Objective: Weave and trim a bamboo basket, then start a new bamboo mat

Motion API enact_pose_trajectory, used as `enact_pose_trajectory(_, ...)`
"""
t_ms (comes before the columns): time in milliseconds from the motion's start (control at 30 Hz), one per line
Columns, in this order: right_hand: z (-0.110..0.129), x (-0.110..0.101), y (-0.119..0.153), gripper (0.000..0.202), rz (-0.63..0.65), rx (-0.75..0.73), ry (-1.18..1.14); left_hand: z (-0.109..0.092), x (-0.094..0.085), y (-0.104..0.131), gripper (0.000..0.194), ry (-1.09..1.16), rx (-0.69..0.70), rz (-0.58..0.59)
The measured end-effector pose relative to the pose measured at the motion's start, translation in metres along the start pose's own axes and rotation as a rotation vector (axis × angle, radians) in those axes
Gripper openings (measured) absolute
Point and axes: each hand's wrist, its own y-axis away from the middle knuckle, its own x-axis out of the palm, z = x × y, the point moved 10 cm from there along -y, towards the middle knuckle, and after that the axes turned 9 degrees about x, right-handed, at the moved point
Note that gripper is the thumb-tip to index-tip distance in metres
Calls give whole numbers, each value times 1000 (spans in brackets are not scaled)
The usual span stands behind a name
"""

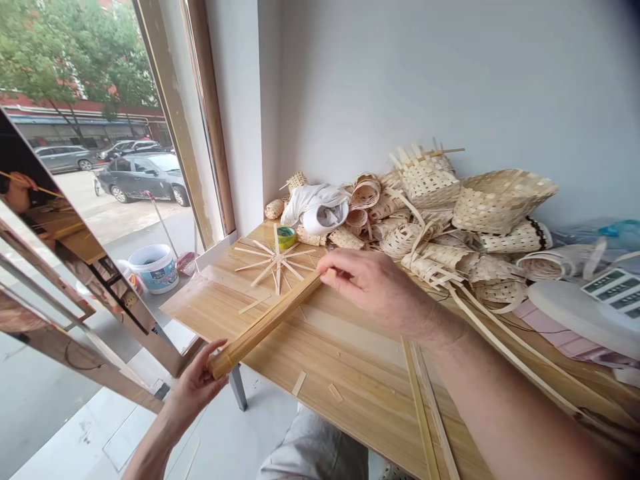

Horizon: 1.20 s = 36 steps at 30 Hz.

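Holding one bamboo length [270, 319] by both ends, a little above the near-left part of the worktop [360, 373], and slanting it across from lower left to upper right. Running its long axis obliquely to the front edge, pointing the far end toward the basket heap [500, 200] along the wall and the near end out past the front edge. Clamping the fingers of the left hand [197, 380] around the near end, and pinching the far end between thumb and fingers of the right hand [373, 287]. Facing, just beyond the bamboo, one star of crossed strips [278, 259], lying flat and spreading its arms all round. Seeing one tape roll [287, 241] just behind that star, then one white cloth [305, 197] at the heap's left end. Finding the heaped baskets overlapping too much for counting. Counting two long loose strips [419, 403] to the right, two short chips [299, 383] near the front edge, and one thin strip [254, 305] between star and bamboo. Blocking part of the worktop's right side from sight behind the right forearm. Noticing one white bucket [153, 267] on the ground, beyond the worktop's left end.
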Motion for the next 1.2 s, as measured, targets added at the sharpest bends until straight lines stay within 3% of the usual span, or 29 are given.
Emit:
enact_pose_trajectory(100, 5, 28, 15, 15, 171, -5, 14, 17, 3, -1, 57, -64, 18, 112)
enact_pose_trajectory(233, 27, 78, 43, 19, 393, -154, 207, 28, 1, -8, 45, -329, 107, 220)
enact_pose_trajectory(367, 34, 108, 61, 17, 470, -237, 320, 3, -6, -15, 33, -625, 318, 154)
enact_pose_trajectory(467, 33, 115, 66, 17, 489, -237, 321, -23, -6, -16, 29, -729, 444, 75)
enact_pose_trajectory(533, 32, 116, 69, 17, 500, -228, 315, -30, 0, -17, 27, -760, 459, 90)
enact_pose_trajectory(633, 27, 116, 75, 18, 517, -203, 319, -27, 15, -21, 27, -794, 426, 174)
enact_pose_trajectory(800, 16, 126, 90, 14, 607, -170, 294, -9, 25, -27, 22, -870, 228, 250)
enact_pose_trajectory(900, 13, 134, 93, 14, 629, -149, 253, -13, 28, -26, 20, -833, 181, 264)
enact_pose_trajectory(1100, 10, 149, 83, 13, 589, -77, 124, -35, 27, -17, 33, -717, 203, 203)
enact_pose_trajectory(1200, -5, 151, 71, 11, 475, 53, 143, -45, 26, -10, 37, -637, 229, 167)
